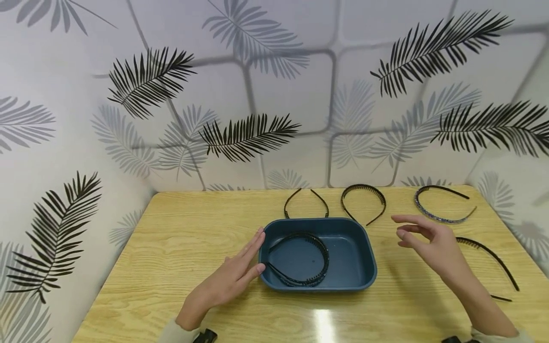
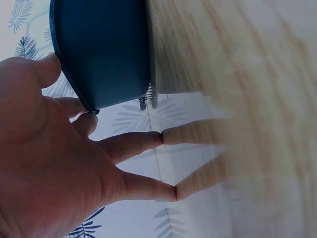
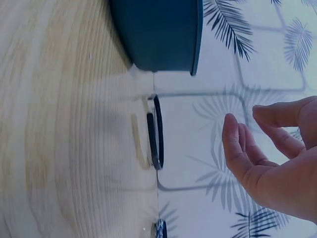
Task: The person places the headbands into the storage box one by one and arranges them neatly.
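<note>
The left hand (image 1: 233, 276) is resting outstretched fingers against a blue, rectangular, plastic-looking bin (image 1: 349, 255) at nine o'clock, while the right hand (image 1: 435, 247), fingers loosely bent and empty, is hovering at three o'clock near a black toothed headband (image 1: 489, 251), probably light, springy, best pinched mid-arch.

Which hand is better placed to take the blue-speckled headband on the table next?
Probably the right hand: it holds nothing and hovers near the blue-speckled headband. The left hand touches the left end of the dark blue bin, so the bin separates it from that headband.
</note>
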A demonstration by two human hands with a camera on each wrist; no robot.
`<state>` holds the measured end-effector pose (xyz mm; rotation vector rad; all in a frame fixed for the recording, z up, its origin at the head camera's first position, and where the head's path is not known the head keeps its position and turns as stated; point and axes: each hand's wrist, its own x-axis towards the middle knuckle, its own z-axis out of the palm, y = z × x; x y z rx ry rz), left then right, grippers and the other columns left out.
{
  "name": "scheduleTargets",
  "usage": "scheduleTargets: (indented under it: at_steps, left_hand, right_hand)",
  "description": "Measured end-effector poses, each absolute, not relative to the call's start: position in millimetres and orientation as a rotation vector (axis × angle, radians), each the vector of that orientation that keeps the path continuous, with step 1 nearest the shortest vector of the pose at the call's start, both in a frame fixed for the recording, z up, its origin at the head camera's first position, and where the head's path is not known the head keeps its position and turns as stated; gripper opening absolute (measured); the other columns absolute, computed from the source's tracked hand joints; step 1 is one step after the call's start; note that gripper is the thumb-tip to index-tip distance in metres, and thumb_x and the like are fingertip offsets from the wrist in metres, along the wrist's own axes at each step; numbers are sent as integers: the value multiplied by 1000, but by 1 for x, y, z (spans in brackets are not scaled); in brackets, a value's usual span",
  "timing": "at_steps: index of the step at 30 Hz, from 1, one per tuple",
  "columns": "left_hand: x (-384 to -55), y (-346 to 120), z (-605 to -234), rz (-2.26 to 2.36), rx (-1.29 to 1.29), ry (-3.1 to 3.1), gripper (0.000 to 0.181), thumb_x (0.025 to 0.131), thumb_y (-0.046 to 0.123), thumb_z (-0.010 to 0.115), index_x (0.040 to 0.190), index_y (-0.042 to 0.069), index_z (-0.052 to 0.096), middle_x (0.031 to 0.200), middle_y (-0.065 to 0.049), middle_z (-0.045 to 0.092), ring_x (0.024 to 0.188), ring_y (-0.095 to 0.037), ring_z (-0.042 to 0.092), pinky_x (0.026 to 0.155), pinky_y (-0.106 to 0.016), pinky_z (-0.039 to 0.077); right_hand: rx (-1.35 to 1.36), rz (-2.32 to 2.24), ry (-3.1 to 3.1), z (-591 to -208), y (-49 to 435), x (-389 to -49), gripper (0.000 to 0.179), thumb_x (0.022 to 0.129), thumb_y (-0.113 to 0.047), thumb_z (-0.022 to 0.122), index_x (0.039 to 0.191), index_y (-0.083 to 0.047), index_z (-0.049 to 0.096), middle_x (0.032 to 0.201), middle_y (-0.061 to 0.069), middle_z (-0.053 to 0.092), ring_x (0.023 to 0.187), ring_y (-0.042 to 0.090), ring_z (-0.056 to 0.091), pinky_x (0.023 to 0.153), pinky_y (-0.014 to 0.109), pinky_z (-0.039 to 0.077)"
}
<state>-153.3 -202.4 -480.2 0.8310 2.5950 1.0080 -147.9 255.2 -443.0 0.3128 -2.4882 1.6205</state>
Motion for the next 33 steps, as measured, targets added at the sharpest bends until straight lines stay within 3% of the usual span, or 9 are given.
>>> scheduleTargets:
  at_steps: [3, 13, 18, 26, 33]
  left_hand:
    - [-153, -204, -480, 1013, 827, 2588, 69, 112, 32, 44, 167, 24, 3, 173, 5, -3, 155, -25, 14, 99, -88, 13]
    - [-152, -203, -481, 1010, 840, 2588, 69, 112, 32, 43, 167, 24, 3, 173, 1, -1, 155, -26, 13, 98, -89, 13]
    - [-153, -203, -480, 1007, 830, 2591, 69, 113, 32, 43, 167, 24, 2, 173, 2, -2, 155, -25, 13, 99, -88, 13]
    - [-153, -204, -481, 1014, 833, 2592, 69, 112, 33, 44, 167, 25, 2, 173, 4, -2, 155, -23, 13, 100, -88, 14]
    - [-153, -203, -482, 1009, 840, 2596, 69, 112, 34, 43, 167, 25, 2, 173, 2, -1, 155, -23, 13, 100, -88, 14]
  right_hand:
    - [292, 1602, -2453, -443, 269, -147, 35, 101, -7, 66, 136, -4, 66, 125, -17, 68, 96, 2, 70, 76, 25, 59]
    - [113, 1485, -2444, -445, 319, -139, 35, 99, -5, 69, 134, -4, 68, 106, -18, 72, 85, 0, 71, 76, 14, 54]
    - [62, 1392, -2471, -448, 341, -142, 37, 100, -10, 70, 136, -8, 67, 110, -25, 67, 95, -9, 63, 78, 5, 43]
    - [-15, 1285, -2537, -460, 371, -143, 34, 101, -13, 67, 135, -15, 69, 114, -41, 53, 94, -21, 53, 67, 7, 42]
    - [-28, 1159, -2591, -470, 389, -147, 29, 100, -13, 69, 129, -11, 71, 109, -45, 48, 92, -23, 48, 66, 7, 43]
